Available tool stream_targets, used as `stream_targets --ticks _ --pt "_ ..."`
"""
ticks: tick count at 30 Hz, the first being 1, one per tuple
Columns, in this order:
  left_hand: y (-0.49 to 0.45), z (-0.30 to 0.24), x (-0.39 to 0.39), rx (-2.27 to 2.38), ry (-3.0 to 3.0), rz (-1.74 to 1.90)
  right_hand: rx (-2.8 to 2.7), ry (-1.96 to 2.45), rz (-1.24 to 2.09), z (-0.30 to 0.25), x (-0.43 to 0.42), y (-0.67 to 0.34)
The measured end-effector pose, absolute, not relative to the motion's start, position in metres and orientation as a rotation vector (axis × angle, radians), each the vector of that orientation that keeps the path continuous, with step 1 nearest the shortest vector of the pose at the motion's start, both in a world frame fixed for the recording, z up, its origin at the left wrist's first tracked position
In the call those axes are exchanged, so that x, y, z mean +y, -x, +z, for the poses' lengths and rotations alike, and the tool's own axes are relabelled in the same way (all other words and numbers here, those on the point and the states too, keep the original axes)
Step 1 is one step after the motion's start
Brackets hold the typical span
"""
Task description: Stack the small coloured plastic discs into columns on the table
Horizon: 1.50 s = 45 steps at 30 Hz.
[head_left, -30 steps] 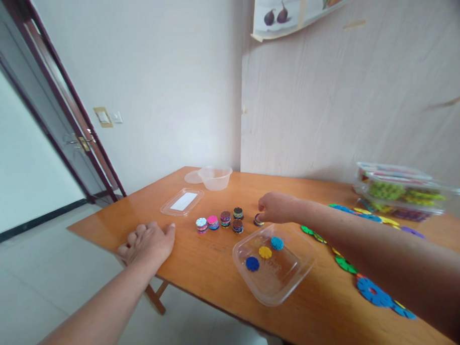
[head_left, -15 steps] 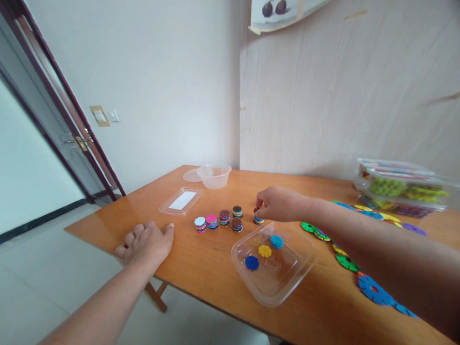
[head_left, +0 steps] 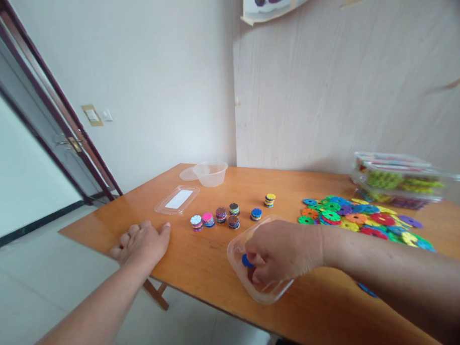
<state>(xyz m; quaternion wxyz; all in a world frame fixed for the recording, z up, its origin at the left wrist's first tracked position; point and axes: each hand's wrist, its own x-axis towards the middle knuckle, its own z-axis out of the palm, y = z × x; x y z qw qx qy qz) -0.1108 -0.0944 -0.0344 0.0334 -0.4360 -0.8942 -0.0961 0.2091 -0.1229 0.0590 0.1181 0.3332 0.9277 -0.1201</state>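
My left hand rests on the wooden table near its left edge. It holds nothing; its thumb is apart from the bent fingers. Inside the clear plastic box, my right hand is closed, its fingertips pinching what looks like a brown notched disc, mostly hidden. Beside the fingertips lies a dark blue disc. Behind the box stands a stack with a blue disc on top, and farther back a stack topped with yellow.
Several more stacks, including a pink-topped one, stand left of centre. Loose coloured discs are heaped at the right. Behind them sit filled clear containers. A flat clear lid and a round plastic bowl are farther back.
My right hand has moved from the stack down into the clear box. That stack now shows blue on top instead of brown. The view has shifted slightly; my left hand stays put.
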Motion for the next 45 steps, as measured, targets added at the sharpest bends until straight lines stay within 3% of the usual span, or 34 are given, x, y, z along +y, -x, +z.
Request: stream_targets --ticks 6,12,24,34,45 --pt "0.112 -0.035 -0.094 -2.741 1.341 -0.325 2.774 -1.284 -0.409 0.07 -0.092 -0.224" --pt "0.112 -0.035 -0.093 -2.752 1.338 -0.334 2.705 -1.67 -0.131 0.063 -0.041 -0.232" --pt "0.112 -0.037 -0.093 -2.737 1.34 -0.322 2.781 -1.301 -0.172 0.05 -0.034 -0.192" --pt "0.109 -0.034 -0.096 -2.74 1.34 -0.324 2.693 -1.297 -0.073 0.043 -0.034 -0.166" --pt "0.111 -0.035 -0.095 -2.746 1.359 -0.311 2.804 -1.075 -0.472 0.082 -0.089 -0.21"
